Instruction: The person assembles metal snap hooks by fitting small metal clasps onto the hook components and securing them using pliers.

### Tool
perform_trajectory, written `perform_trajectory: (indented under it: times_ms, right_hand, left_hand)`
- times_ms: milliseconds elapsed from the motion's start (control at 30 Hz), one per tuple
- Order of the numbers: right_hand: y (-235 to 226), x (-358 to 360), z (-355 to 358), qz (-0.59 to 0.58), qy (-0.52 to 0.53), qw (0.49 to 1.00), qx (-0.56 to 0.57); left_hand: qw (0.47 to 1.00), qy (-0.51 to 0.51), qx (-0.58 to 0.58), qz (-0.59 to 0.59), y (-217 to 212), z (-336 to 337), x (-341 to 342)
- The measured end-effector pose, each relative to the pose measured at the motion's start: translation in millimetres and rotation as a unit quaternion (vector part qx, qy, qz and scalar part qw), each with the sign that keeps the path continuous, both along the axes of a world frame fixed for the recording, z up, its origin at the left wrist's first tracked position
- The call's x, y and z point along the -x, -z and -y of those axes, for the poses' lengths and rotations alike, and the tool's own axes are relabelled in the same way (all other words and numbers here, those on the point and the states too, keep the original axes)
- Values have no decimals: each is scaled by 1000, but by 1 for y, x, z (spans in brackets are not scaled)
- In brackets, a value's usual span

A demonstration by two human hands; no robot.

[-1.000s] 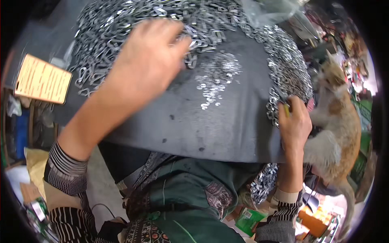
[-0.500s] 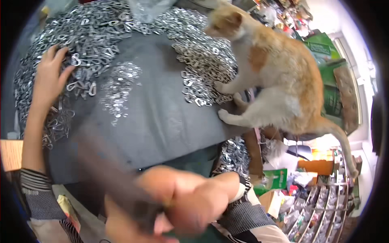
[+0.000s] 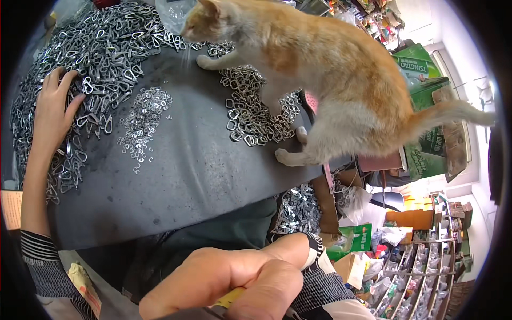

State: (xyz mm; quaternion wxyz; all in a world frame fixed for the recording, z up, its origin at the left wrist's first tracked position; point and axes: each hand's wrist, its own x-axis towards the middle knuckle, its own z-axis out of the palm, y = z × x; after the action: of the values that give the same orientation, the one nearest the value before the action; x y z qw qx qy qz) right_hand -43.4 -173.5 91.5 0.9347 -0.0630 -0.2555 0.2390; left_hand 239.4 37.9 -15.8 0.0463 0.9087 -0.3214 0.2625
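My left hand [image 3: 53, 109] lies on a heap of silvery metal snap hooks [image 3: 109, 45], its fingers and thumb apart, holding nothing that shows. Close to the camera at the bottom, my right hand [image 3: 234, 280] has its fingers wrapped round something; only a yellow bit and a dark edge of it show, so I cannot make out its kind. A small pile of shiny little rings [image 3: 144, 120] lies between the hook heap and the middle of the dark table [image 3: 197, 165]. Farther right is a pile of open-looking metal links [image 3: 245, 114].
An orange and white cat [image 3: 320, 69] stands over the table's right side, paws among the links. Below the right edge, a cardboard box [image 3: 325, 205] holds more metal pieces. Shelves with bagged goods [image 3: 416, 272] stand at lower right. A clear plastic bag [image 3: 173, 13] lies at the back.
The cat has stepped left, its head and a forepaw now farther over the table. My right hand's blurred long dark object has dropped mostly out of view. My left hand stays on the heap.
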Motion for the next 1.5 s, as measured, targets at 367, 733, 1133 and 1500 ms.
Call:
perform_trajectory:
  times_ms: [367,733,1133,1500]
  right_hand:
    - [-4,-5,21,-48,14,994,94]
    - [68,-34,149,139,463,190,854]
    - [76,-65,153,127,315,64,938]
    - [57,-43,115,137,331,194,913]
  left_hand:
    - [998,18,29,-49,-10,8,-1]
    - [988,122,57,-75,-12,0,108]
    - [291,61,793,-532,-9,-43,158]
    - [200,18,692,-694,-29,5,221]
